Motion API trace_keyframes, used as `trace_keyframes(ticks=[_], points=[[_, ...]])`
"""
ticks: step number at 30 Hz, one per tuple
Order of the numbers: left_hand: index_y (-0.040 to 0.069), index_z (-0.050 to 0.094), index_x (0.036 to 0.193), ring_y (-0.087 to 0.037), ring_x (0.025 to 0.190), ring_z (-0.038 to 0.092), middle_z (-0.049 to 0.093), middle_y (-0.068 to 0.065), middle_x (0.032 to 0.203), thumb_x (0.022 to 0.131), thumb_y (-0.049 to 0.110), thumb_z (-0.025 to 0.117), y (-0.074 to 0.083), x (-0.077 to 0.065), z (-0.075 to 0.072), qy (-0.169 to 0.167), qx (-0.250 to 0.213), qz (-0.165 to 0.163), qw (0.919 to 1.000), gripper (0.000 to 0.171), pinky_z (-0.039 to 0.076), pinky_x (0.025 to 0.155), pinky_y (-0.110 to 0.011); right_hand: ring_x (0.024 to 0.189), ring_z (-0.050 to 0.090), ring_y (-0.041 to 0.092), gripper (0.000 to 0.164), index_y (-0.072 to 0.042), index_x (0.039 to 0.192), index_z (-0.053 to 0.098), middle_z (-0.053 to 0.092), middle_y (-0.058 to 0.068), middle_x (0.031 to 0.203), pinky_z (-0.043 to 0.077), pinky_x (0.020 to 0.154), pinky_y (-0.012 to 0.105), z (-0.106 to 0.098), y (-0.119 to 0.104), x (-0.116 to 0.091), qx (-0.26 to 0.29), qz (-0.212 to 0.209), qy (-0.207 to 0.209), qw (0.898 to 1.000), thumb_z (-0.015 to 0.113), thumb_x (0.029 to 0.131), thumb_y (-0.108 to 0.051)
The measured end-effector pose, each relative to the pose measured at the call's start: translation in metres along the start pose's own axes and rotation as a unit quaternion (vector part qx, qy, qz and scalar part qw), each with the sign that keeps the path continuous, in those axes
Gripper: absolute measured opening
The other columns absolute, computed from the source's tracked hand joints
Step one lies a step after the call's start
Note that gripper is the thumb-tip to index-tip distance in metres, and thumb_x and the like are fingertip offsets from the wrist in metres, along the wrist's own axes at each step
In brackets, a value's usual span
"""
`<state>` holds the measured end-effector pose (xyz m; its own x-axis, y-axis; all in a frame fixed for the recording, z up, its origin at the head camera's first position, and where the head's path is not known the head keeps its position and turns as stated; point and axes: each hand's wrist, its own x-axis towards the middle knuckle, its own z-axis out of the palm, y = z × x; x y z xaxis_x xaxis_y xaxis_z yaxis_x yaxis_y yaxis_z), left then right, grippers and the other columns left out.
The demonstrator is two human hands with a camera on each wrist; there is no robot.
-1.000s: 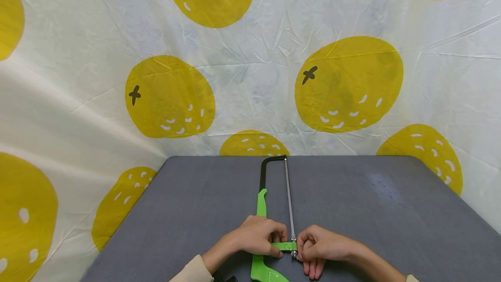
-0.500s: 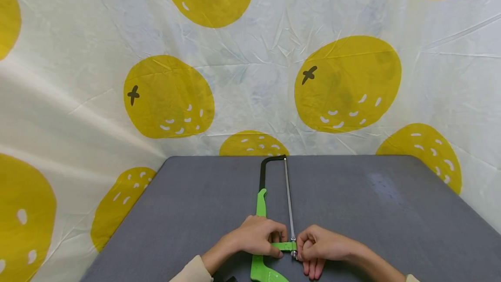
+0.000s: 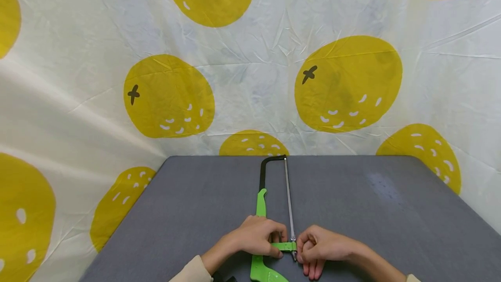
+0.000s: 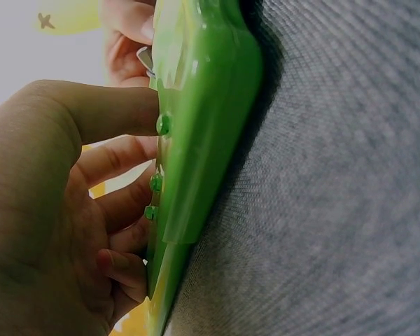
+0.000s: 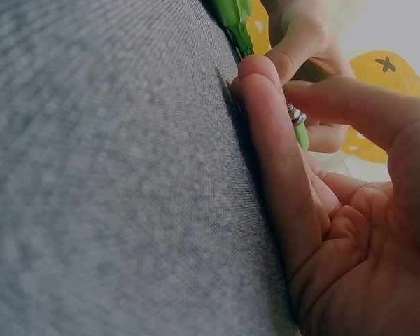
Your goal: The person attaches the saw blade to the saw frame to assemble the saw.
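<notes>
A hacksaw (image 3: 261, 203) with a green handle, black front frame and thin silver blade (image 3: 289, 199) lies flat on the grey surface, pointing away from me. My left hand (image 3: 256, 236) holds its short green crosspiece between thumb and fingers; the left wrist view shows the thumb against the riveted green frame (image 4: 210, 126). Beside the near end of the blade, my right hand (image 3: 325, 243) pinches a small metal wing nut (image 3: 294, 256), partly covered by the fingertips. In the right wrist view, the lower fingers (image 5: 283, 154) of that hand lie extended along the surface.
Grey cloth covers the table (image 3: 352, 195). A white curtain (image 3: 250, 95) with yellow fruit prints hangs behind it and along both sides. Part of a dark object (image 3: 232, 279) shows at the bottom edge, left of the saw handle.
The wing nut has turned slightly and now looks narrower beside my right fingertips. Both hands and the hacksaw stay in nearly the same place.
</notes>
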<state>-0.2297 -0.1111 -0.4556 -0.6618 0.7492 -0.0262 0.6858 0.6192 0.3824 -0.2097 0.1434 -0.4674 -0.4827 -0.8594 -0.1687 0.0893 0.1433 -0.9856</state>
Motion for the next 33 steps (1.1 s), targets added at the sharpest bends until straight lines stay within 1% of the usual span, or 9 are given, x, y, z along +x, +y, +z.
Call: trace_keyframes(ticks=[2, 5, 6, 7, 10, 16, 20, 26, 33], points=[[0.036, 0.068, 0.094, 0.012, 0.064, 0.051, 0.062, 0.027, 0.075, 0.083, 0.038, 0.082, 0.0004, -0.0001, 0.0000, 0.000, -0.001, 0.001, 1.0000, 0.018, 0.039, 0.061, -0.018, 0.065, 0.071, 0.001, 0.024, 0.021, 0.102, 0.059, 0.073, -0.003, 0.075, 0.057, 0.058, 0.020, 0.0003, -0.0004, -0.0003, 0.001, 0.003, 0.001, 1.000, 0.057, 0.095, -0.002], [0.036, 0.068, 0.094, 0.012, 0.064, 0.051, 0.062, 0.027, 0.074, 0.083, 0.037, 0.082, 0.0008, -0.0002, -0.0001, 0.000, 0.000, 0.002, 1.0000, 0.018, 0.039, 0.061, -0.018, 0.062, 0.071, 0.001, 0.014, 0.006, 0.100, 0.065, 0.073, -0.003, 0.073, 0.057, 0.056, 0.020, 0.0020, -0.0014, 0.0004, -0.003, 0.011, 0.012, 1.000, 0.061, 0.097, -0.007], [0.036, 0.068, 0.094, 0.012, 0.064, 0.051, 0.062, 0.027, 0.074, 0.083, 0.037, 0.082, 0.0009, -0.0002, -0.0001, -0.001, 0.000, 0.002, 1.0000, 0.018, 0.039, 0.061, -0.018, 0.061, 0.070, 0.001, 0.013, 0.003, 0.099, 0.066, 0.073, -0.003, 0.073, 0.057, 0.056, 0.020, 0.0027, -0.0017, 0.0008, -0.005, 0.015, 0.016, 1.000, 0.062, 0.098, -0.010], [0.036, 0.068, 0.094, 0.012, 0.064, 0.051, 0.062, 0.027, 0.074, 0.083, 0.037, 0.082, 0.0009, -0.0002, -0.0001, -0.001, 0.000, 0.002, 1.0000, 0.017, 0.039, 0.061, -0.018, 0.060, 0.070, 0.001, 0.014, 0.002, 0.098, 0.067, 0.073, -0.003, 0.072, 0.056, 0.055, 0.020, 0.0034, -0.0019, 0.0012, -0.007, 0.019, 0.021, 1.000, 0.063, 0.099, -0.012], [0.035, 0.069, 0.093, 0.012, 0.063, 0.051, 0.062, 0.027, 0.074, 0.083, 0.037, 0.082, 0.0012, 0.0000, -0.0002, -0.002, 0.000, -0.001, 1.0000, 0.017, 0.039, 0.060, -0.018, 0.058, 0.069, 0.001, 0.024, 0.006, 0.096, 0.066, 0.073, -0.002, 0.071, 0.056, 0.053, 0.020, 0.0050, -0.0026, 0.0020, -0.010, 0.024, 0.033, 0.999, 0.064, 0.100, -0.017], [0.036, 0.069, 0.093, 0.011, 0.063, 0.051, 0.062, 0.027, 0.075, 0.083, 0.037, 0.082, 0.0016, -0.0005, -0.0003, -0.002, 0.003, -0.005, 1.0000, 0.018, 0.039, 0.061, -0.018, 0.057, 0.069, 0.001, 0.034, 0.019, 0.098, 0.061, 0.072, -0.003, 0.069, 0.055, 0.053, 0.020, 0.0056, -0.0013, 0.0026, -0.011, 0.017, 0.037, 0.999, 0.064, 0.099, -0.015], [0.036, 0.068, 0.093, 0.012, 0.063, 0.050, 0.062, 0.027, 0.074, 0.082, 0.038, 0.083, 0.0016, -0.0004, -0.0003, 0.001, 0.008, -0.003, 1.0000, 0.018, 0.038, 0.061, -0.018, 0.056, 0.069, 0.000, 0.044, 0.027, 0.100, 0.057, 0.072, -0.003, 0.069, 0.055, 0.052, 0.020, 0.0055, -0.0006, 0.0031, -0.014, 0.016, 0.039, 0.999, 0.062, 0.101, -0.016], [0.035, 0.068, 0.092, 0.012, 0.063, 0.050, 0.061, 0.028, 0.073, 0.082, 0.038, 0.082, 0.0021, -0.0004, -0.0014, 0.004, 0.013, 0.000, 0.9999, 0.018, 0.038, 0.061, -0.018, 0.055, 0.069, 0.001, 0.045, 0.027, 0.100, 0.058, 0.071, -0.002, 0.068, 0.055, 0.051, 0.020, 0.0058, -0.0007, 0.0039, -0.016, 0.016, 0.046, 0.999, 0.062, 0.101, -0.017], [0.036, 0.068, 0.091, 0.012, 0.062, 0.050, 0.060, 0.028, 0.072, 0.081, 0.038, 0.083, 0.0016, 0.0003, -0.0016, 0.005, 0.010, 0.000, 0.9999, 0.018, 0.038, 0.059, -0.019, 0.055, 0.069, 0.000, 0.045, 0.029, 0.101, 0.057, 0.071, -0.002, 0.069, 0.055, 0.052, 0.021, 0.0061, -0.0027, 0.0038, -0.008, 0.019, 0.043, 0.999, 0.060, 0.101, -0.017]])
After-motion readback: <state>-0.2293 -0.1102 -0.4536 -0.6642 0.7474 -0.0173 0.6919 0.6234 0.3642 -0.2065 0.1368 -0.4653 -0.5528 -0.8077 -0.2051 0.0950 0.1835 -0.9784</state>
